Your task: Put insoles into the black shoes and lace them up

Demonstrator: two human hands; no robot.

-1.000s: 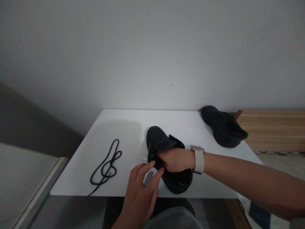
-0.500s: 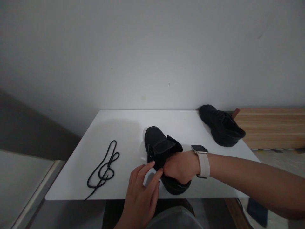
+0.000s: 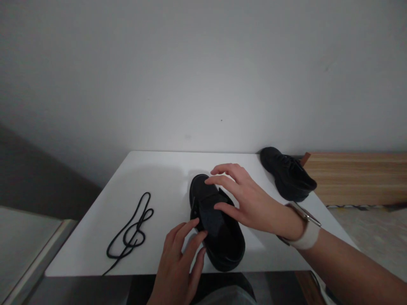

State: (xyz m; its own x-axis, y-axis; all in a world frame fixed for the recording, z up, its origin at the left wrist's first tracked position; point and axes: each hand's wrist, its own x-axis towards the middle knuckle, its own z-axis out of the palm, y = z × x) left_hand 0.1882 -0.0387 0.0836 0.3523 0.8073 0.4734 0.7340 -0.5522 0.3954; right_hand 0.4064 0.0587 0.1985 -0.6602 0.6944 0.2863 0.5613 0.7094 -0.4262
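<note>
Shoe in hand: we have a black shoe (image 3: 216,228) near the front edge of the white counter (image 3: 159,169), toe pointing to the far edge, tongue raised.
Left hand: our left hand (image 3: 181,258) comes up over the front edge, fingers loosely spread, fingertips touching the shoe's left side by the eyelets; it grips nothing.
Right hand: our right hand (image 3: 244,199) hovers open over the shoe's toe and tongue, fingers spread, thumb at the tongue; it holds nothing. A pale watch (image 3: 305,231) sits on that wrist.
Progress: we judge the shoe to be unlaced, since no lace shows in its eyelets. Any lacing is not begun, as far as we see.
Lace: a black lace (image 3: 130,231) lies coiled toward the counter's left front corner, well apart from both hands.
Other things: a second black shoe (image 3: 288,173) rests at the far right corner, beside a wooden surface (image 3: 359,178).
In the way: nothing lies between the hands and the lace.
</note>
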